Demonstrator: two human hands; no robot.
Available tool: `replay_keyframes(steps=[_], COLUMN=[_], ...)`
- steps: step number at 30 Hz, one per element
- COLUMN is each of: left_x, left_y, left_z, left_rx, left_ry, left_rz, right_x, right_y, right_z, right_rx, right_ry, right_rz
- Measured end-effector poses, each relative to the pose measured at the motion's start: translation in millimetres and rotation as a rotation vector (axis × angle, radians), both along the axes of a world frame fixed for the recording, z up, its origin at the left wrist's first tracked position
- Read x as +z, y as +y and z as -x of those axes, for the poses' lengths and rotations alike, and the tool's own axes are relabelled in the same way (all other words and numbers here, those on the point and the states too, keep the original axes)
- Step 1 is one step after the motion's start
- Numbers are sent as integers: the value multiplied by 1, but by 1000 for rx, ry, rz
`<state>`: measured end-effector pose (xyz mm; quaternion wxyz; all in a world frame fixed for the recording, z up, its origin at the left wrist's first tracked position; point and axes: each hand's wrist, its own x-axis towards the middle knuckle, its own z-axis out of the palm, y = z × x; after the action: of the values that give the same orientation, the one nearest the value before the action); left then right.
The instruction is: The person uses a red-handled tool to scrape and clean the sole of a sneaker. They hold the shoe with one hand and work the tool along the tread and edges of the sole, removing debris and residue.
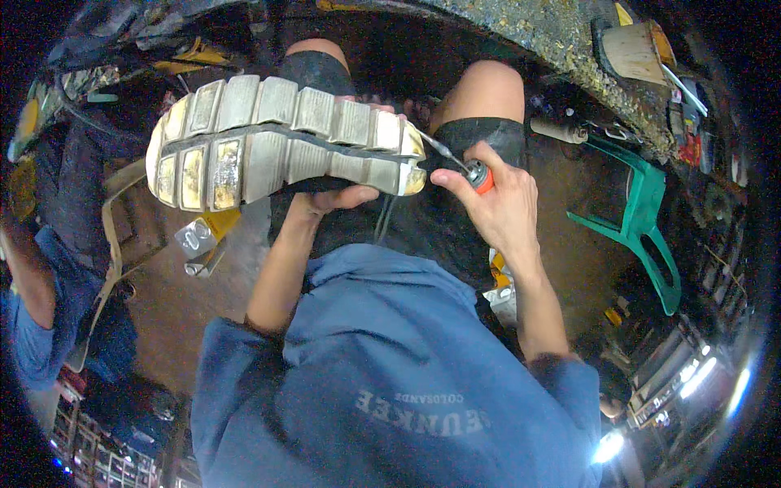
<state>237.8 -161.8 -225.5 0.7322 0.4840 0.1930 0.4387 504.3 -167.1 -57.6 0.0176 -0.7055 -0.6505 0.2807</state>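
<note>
A shoe [272, 138] lies across my lap with its segmented sole facing up. The pale tread blocks carry yellowish worn patches at both ends. My left hand [332, 201] is closed around the shoe's middle, thumb along the near edge and fingertips showing past the far edge. In my right hand [500, 195] is an awl [478, 172] with an orange handle, a metal collar and a thin shaft. Its shaft points up and left, and the tip is close to the sole's right end; whether it touches I cannot tell. Dark thread-like strands [384, 218] hang below the shoe.
A crusted work surface [561, 49] runs along the far side, with a stained tub [639, 50] on it. To the right is a green plastic chair [643, 203]. Another person's arm [28, 272] and a pale chair frame [114, 220] are at left, near a yellow-and-white packet [203, 232].
</note>
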Motion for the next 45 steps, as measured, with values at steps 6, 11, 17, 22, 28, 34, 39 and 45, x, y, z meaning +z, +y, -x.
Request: replay_keyframes(steps=[6,11,17,22,28,34,39,45], left_x=[17,7,8,7,1,21,18,15], left_y=[1,4,-2,7,4,-6,-2,-9], left_z=[-6,-24,-51,-52,-20,-5,-7,-11], left_rx=[6,169,294,384,165,-48,-21,69], left_ry=[-175,-289,-286,-251,289,-141,28,-97], left_rz=[463,311,134,-62,-387,294,43,78], right_x=[-3,-5,-4,-2,-4,-8,-10,-11], right_y=[3,7,7,9,9,6,6,5], right_z=[5,7,8,10,6,3,2,4], right_rx=[50,59,55,67,99,117,126,127], right_ry=[-112,-178,-183,-166,-143,-66,-29,-46], right_rz=[38,52,10,19,13,-64,-83,-69])
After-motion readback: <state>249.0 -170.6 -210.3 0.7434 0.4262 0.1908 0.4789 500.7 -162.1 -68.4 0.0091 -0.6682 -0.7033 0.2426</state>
